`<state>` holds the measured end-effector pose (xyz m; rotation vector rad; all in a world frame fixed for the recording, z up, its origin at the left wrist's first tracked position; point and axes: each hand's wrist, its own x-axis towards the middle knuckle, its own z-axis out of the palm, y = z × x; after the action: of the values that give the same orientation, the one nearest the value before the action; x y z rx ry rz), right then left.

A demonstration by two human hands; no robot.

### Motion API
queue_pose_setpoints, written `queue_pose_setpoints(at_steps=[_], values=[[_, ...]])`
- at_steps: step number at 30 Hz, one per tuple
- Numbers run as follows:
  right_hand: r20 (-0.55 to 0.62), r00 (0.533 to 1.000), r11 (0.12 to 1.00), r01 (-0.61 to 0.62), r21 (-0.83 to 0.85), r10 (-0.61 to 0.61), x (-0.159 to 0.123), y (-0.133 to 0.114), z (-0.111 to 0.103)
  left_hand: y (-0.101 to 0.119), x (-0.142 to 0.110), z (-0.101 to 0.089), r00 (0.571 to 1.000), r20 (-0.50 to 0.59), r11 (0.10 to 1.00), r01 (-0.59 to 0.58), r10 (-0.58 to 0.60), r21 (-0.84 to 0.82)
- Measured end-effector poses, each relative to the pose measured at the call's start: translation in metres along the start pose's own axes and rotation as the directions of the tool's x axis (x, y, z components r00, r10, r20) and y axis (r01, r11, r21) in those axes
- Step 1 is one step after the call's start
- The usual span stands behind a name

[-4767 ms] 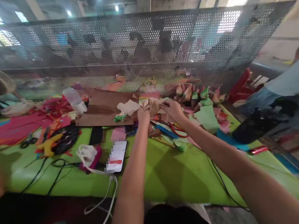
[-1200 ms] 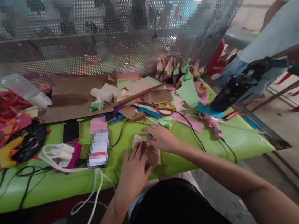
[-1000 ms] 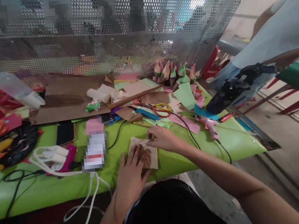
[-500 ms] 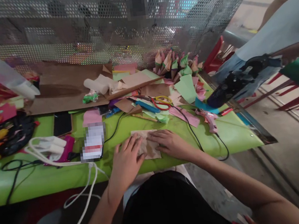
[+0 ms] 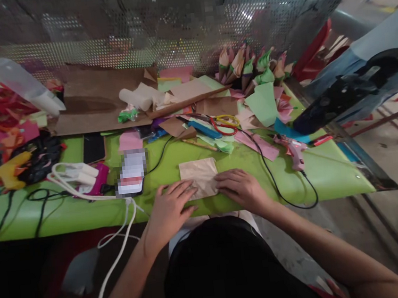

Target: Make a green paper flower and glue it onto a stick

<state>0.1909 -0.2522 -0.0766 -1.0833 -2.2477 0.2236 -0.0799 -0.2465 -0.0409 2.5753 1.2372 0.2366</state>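
A creased, pale beige square of paper (image 5: pixel 199 172) lies on the green tabletop in front of me. My left hand (image 5: pixel 172 206) rests flat at its lower left, with fingers stretched out and the fingertips on the paper. On the other side, my right hand (image 5: pixel 244 189) lies with fingers extended, its tips touching the right edge. Both hands are open and neither grips anything.
A phone (image 5: pixel 130 173) and a magenta power strip (image 5: pixel 94 181) with white cables are on the left. At the right lies a pink glue gun (image 5: pixel 295 153). Paper scraps and cone-shaped paper flowers (image 5: pixel 243 66) stand behind. A person's sleeve (image 5: pixel 385 30) shows at right.
My hands have moved apart toward the paper's lower left and right edges, uncovering its middle. The camera view has shifted slightly.
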Motion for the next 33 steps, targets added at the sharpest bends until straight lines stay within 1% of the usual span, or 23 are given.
queue_pose_setpoints(at_steps=[3,7,9,11,15,19,23,26,28,30,33], values=[[0.025,1.000,1.000,0.010,-0.013,-0.010,-0.001,0.001,-0.004,0.002,-0.001,0.005,0.999,-0.015,0.999,0.037,-0.037,-0.015],[0.038,0.994,0.989,0.102,-0.108,-0.099,0.000,-0.002,-0.007,0.002,0.001,0.011,0.995,-0.082,0.998,0.044,-0.048,-0.045],[0.047,0.993,0.984,0.115,-0.139,-0.110,0.002,-0.003,-0.007,0.002,0.002,0.013,0.993,-0.109,0.997,0.047,-0.053,-0.060],[0.060,0.996,0.990,0.072,-0.118,-0.065,0.004,-0.004,-0.006,0.002,0.002,0.014,0.990,-0.125,0.996,0.056,-0.065,-0.074],[0.082,0.994,0.997,-0.074,-0.005,0.074,0.008,-0.003,-0.004,0.004,0.004,0.016,0.980,-0.163,0.988,0.094,-0.113,-0.124],[0.109,0.983,0.989,-0.145,-0.038,0.148,0.013,0.000,-0.002,0.008,0.010,0.019,0.957,-0.225,0.974,0.146,-0.184,-0.176],[0.071,0.974,0.977,-0.212,-0.030,0.214,0.017,0.003,-0.001,0.008,0.016,0.021,0.936,-0.277,0.969,0.177,-0.219,-0.170],[0.020,0.971,0.971,-0.239,-0.021,0.240,0.016,0.000,-0.002,0.007,0.020,0.020,0.935,-0.271,0.970,0.197,-0.229,-0.139],[-0.035,0.975,0.974,-0.220,-0.051,0.219,0.013,-0.003,-0.003,0.007,0.021,0.019,0.938,-0.254,0.969,0.212,-0.238,-0.126],[-0.062,0.985,0.981,-0.167,-0.095,0.162,0.011,-0.007,-0.004,0.006,0.023,0.018,0.942,-0.231,0.968,0.220,-0.243,-0.122],[-0.012,0.997,0.989,-0.073,-0.131,0.072,0.011,-0.008,-0.003,0.006,0.025,0.016,0.951,-0.195,0.968,0.222,-0.241,-0.118]])
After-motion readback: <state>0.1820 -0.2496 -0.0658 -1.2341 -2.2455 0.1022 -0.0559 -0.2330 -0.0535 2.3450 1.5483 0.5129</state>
